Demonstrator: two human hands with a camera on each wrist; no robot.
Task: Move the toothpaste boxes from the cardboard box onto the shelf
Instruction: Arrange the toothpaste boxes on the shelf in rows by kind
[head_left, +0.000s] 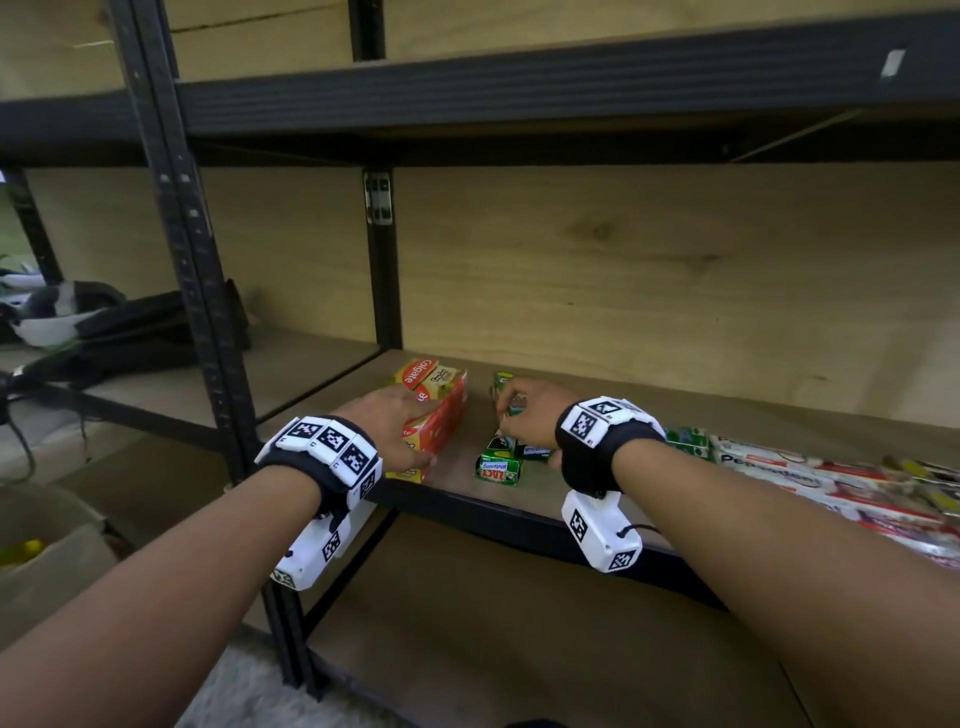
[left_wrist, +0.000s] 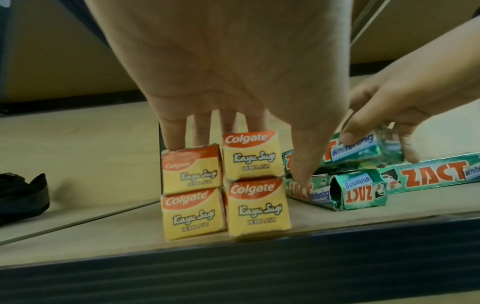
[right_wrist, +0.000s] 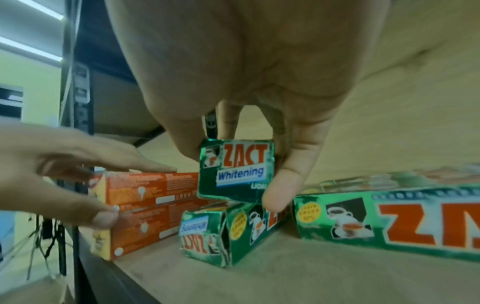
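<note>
A two-by-two stack of orange-and-yellow Colgate boxes (head_left: 439, 410) (left_wrist: 226, 185) stands at the shelf's (head_left: 519, 501) front left. My left hand (head_left: 410, 431) rests over it, straight fingers on top and thumb against its right side. Just to the right, my right hand (head_left: 519, 415) pinches a green Zact box (right_wrist: 239, 170) (left_wrist: 363, 150) by its end, tilted above another Zact box (right_wrist: 207, 234) (head_left: 498, 467) lying on the board. A longer-looking Zact box (right_wrist: 389, 222) (left_wrist: 428, 174) lies further right.
Several Pepsodent boxes (head_left: 779, 467) lie along the shelf at the right. A cardboard box (head_left: 47, 551) holding something yellow sits low on the left. A black upright post (head_left: 208, 364) and the upper shelf beam (head_left: 519, 88) frame the bay. Dark bags (head_left: 130, 322) fill the neighbouring shelf.
</note>
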